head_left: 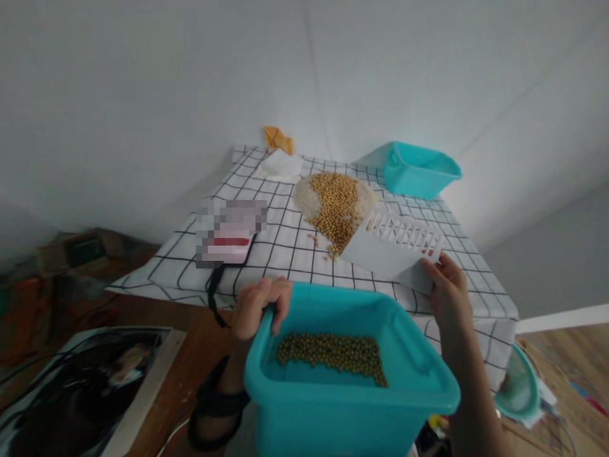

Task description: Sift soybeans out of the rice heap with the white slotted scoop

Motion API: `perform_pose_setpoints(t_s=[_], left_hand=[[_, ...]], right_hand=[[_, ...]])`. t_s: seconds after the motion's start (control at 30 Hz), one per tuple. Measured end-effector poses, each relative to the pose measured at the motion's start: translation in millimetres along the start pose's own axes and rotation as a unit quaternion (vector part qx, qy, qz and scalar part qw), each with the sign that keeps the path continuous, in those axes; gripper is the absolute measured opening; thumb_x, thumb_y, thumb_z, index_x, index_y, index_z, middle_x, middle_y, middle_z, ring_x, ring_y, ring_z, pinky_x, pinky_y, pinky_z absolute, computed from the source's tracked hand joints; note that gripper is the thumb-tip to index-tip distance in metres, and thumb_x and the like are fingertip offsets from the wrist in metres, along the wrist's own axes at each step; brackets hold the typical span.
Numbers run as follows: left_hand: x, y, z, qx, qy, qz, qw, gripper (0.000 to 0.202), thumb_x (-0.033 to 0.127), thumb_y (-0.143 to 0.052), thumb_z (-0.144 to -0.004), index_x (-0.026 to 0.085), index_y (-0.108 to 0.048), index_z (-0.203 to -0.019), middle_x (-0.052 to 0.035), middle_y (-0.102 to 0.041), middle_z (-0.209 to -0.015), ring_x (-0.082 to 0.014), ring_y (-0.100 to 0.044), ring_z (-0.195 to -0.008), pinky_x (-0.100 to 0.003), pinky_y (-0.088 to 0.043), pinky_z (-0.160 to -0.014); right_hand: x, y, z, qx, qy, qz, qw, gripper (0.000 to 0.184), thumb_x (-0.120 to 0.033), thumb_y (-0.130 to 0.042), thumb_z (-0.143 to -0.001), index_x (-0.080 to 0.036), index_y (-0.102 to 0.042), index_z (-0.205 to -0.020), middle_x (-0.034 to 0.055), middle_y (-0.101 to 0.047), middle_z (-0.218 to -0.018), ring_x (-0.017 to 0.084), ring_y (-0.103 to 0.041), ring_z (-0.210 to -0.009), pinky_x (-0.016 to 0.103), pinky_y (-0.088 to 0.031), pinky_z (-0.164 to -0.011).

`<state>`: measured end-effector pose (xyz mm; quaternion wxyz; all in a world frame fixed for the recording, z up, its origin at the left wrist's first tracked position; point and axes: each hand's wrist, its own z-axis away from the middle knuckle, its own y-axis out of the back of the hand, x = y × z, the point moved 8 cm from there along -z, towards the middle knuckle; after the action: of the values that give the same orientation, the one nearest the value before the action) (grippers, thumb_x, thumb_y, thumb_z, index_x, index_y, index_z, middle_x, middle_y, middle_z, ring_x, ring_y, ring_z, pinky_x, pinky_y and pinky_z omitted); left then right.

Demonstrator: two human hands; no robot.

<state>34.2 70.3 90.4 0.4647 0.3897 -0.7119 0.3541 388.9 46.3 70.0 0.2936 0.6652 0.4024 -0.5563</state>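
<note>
My left hand (262, 306) is closed over the left rim of a turquoise plastic bin (352, 397) held at the table's front edge. Yellowish beans (333, 355), like soybeans, lie in a layer on its floor. My right hand (447, 282) pinches the right end of a white sheet-like piece with a row of slots (380, 251), tilted over the table. The left end of this piece is by a pile of similar beans (335, 197). Pale grains (308, 197), perhaps rice, flank the pile on both sides.
A second turquoise bin (419, 174) stands at the back right of the checked cloth (280, 235). A pixelated phone-like object (235, 235) lies at left, with a strap hanging. White cloth or paper (280, 165) and a yellow cloth (278, 139) are behind. A round turquoise basin (518, 387) sits lower right.
</note>
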Motion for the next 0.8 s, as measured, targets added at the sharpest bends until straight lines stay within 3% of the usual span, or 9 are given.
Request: perform_pose_setpoints(t_s=[0.13,0.23,0.43,0.63,0.8], left_hand=[[-0.8,-4.9,-0.3,-0.030,0.004,0.004,1.000,0.069,0.047,-0.029,-0.105,0.023,-0.050,-0.043,-0.0027,-0.043,-0.042,-0.0207,-0.042,-0.053,-0.040,-0.034,-0.065],[-0.9,-2.7,0.2,0.010,0.001,0.017,1.000,0.068,0.044,-0.029,-0.105,0.024,-0.048,-0.043,-0.0019,-0.040,-0.042,-0.0207,-0.039,-0.052,-0.041,-0.034,-0.066],[-0.1,-7.0,1.7,0.027,-0.012,0.046,0.999,0.069,0.040,-0.029,-0.105,0.023,-0.046,-0.041,-0.0015,-0.040,-0.040,-0.0198,-0.039,-0.052,-0.040,-0.033,-0.068],[-1.6,-5.5,1.8,0.020,-0.003,0.042,0.999,0.068,0.039,-0.029,-0.106,0.024,-0.047,-0.042,-0.0009,-0.039,-0.041,-0.0196,-0.038,-0.051,-0.041,-0.034,-0.071],[-2.8,-3.5,1.8,0.028,0.001,0.020,0.999,0.068,0.044,-0.030,-0.104,0.025,-0.046,-0.041,-0.0014,-0.040,-0.040,-0.0204,-0.038,-0.051,-0.042,-0.034,-0.071]], right_hand=[[-2.6,-1.1,2.2,-0.007,0.002,-0.017,1.000,0.022,-0.037,-0.079,-0.080,-0.028,-0.074,-0.099,0.0022,-0.079,-0.104,0.024,-0.073,-0.094,0.037,-0.059,-0.083],[-1.6,-8.4,3.2,-0.044,-0.012,-0.012,0.999,0.025,-0.037,-0.078,-0.082,-0.028,-0.074,-0.105,0.0027,-0.079,-0.101,0.026,-0.074,-0.094,0.039,-0.060,-0.081],[2.5,-0.3,-0.3,0.006,-0.006,-0.015,1.000,0.023,-0.038,-0.078,-0.082,-0.026,-0.073,-0.101,0.0030,-0.079,-0.106,0.025,-0.074,-0.095,0.037,-0.060,-0.080],[0.1,-6.1,-5.3,-0.007,0.009,-0.028,1.000,0.025,-0.035,-0.078,-0.082,-0.026,-0.073,-0.105,0.0044,-0.078,-0.111,0.025,-0.072,-0.103,0.040,-0.058,-0.090],[-4.8,-16.4,-6.5,-0.011,0.022,-0.015,1.000,0.020,-0.035,-0.076,-0.082,-0.026,-0.073,-0.100,0.0046,-0.078,-0.110,0.025,-0.072,-0.099,0.038,-0.057,-0.088]])
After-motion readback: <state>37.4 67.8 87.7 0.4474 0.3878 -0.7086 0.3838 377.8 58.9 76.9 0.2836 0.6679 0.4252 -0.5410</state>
